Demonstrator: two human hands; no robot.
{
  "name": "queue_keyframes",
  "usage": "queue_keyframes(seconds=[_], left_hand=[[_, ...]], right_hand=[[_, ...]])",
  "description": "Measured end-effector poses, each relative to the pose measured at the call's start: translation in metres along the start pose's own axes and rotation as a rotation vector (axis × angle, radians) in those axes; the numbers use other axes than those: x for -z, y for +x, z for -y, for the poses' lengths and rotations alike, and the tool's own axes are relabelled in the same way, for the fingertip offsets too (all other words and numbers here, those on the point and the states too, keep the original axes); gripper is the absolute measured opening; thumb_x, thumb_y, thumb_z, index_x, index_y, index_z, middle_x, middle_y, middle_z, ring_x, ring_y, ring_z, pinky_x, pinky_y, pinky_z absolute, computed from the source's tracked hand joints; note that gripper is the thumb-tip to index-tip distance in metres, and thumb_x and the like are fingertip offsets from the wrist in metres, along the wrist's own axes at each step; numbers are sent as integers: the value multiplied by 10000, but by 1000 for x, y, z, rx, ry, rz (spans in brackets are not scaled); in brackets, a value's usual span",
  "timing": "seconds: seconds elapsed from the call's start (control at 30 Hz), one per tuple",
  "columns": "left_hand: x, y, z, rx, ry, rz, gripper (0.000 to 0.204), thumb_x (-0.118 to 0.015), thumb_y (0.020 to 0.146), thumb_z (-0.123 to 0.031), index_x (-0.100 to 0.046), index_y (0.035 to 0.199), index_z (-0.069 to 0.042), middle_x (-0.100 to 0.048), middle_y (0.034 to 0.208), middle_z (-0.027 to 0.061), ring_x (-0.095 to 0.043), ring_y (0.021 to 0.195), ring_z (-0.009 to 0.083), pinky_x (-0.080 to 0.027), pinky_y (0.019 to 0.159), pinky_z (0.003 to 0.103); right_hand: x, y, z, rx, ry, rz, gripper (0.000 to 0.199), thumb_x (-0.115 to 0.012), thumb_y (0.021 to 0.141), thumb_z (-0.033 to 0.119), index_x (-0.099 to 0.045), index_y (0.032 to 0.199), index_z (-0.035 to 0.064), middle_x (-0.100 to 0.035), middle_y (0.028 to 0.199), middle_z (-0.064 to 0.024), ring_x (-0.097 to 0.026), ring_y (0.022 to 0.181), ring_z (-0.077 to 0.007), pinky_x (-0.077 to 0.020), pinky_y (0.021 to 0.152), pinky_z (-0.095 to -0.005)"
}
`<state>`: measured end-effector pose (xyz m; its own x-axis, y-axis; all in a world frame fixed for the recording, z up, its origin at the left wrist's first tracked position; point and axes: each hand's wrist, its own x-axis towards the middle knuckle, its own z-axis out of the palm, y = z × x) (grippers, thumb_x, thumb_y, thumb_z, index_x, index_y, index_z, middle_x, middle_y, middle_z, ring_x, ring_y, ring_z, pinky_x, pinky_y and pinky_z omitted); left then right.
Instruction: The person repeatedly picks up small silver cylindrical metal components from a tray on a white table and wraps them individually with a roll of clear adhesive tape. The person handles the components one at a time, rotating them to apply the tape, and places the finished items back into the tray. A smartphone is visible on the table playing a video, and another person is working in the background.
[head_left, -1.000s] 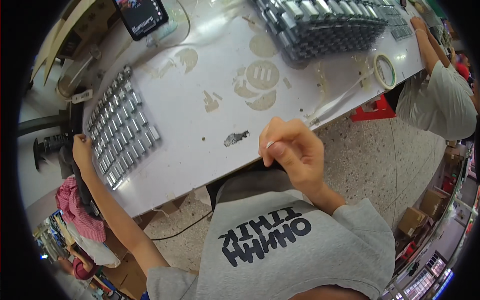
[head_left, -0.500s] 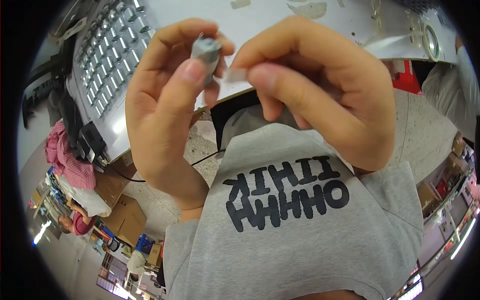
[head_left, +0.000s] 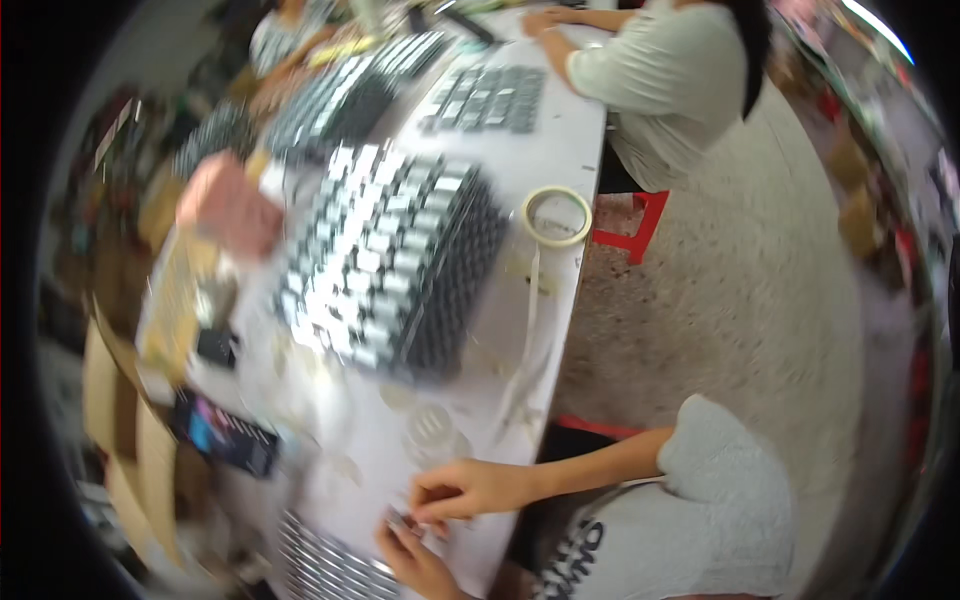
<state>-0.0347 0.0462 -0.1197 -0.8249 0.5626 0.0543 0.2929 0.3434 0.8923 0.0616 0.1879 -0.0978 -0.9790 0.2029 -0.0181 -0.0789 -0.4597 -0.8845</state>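
Note:
Low in the picture, my left hand (head_left: pixel 418 562) pinches a small silvery metal cylinder (head_left: pixel 401 521), partly covered by the fingers. My right hand (head_left: pixel 470 490) is closed right beside it, fingertips at the cylinder; what they pinch is too small and blurred to make out. Just left of my hands, several similar metal cylinders (head_left: pixel 325 565) lie in slanting rows on the white table (head_left: pixel 480 400). Beyond my right hand are clear round plastic pieces (head_left: pixel 432 430).
A big stacked block of metal cylinders (head_left: pixel 385 255) stands mid-table. A tape roll (head_left: pixel 529 220) lies near the right edge, its strip trailing toward me. A phone (head_left: pixel 225 435) and a pink bundle (head_left: pixel 230 205) lie left. A person (head_left: pixel 665 65) sits beyond, near a red stool (head_left: pixel 640 235).
The view has swung to show the table's length, so my hands now appear small and low. My right fingers, apart from the cylinder with a pale strip before, are now against it.

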Motion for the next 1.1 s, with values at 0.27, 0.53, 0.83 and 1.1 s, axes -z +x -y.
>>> queue_keyframes(seconds=[0.27, 0.53, 0.83, 1.1], left_hand=[[-12, 11, 12, 214, -61, 170, 416, -420, 918, -259, -325, 1239, -12, -562, 888, 112, -529, 764, 163, -458, 614, 251], [0, 5, -3, 348, -198, 185, 462, -480, 896, -238, -304, 1245, 8, -426, 1190, 199, -500, 974, 205, -467, 747, 287], [-4, 15, -16, 187, -346, 129, 300, -521, 867, -154, -428, 1123, -28, -624, 955, 100, -624, 798, 156, -491, 704, 265], [-6, 0, -14, -36, -289, 119, 213, -565, 824, -200, -518, 986, -71, -566, 720, 94, -554, 589, 210, -444, 573, 307]], right_hand=[[34, 9, -22, 76, -237, -20, 268, -459, 868, 115, -433, 1123, 36, -595, 750, -29, -543, 706, -109, -414, 688, -278], [21, 14, -10, 88, -223, 89, 202, -531, 850, 209, -564, 954, 39, -617, 698, -40, -536, 508, -120, -409, 483, -253], [17, -2, -10, 64, -339, -35, 102, -551, 813, 57, -573, 877, -20, -625, 717, -105, -556, 552, -134, -445, 519, -230], [16, 3, -13, 172, -418, -335, 170, -504, 857, 173, -476, 834, 7, -440, 553, -35, -409, 496, -80, -322, 481, -193]])
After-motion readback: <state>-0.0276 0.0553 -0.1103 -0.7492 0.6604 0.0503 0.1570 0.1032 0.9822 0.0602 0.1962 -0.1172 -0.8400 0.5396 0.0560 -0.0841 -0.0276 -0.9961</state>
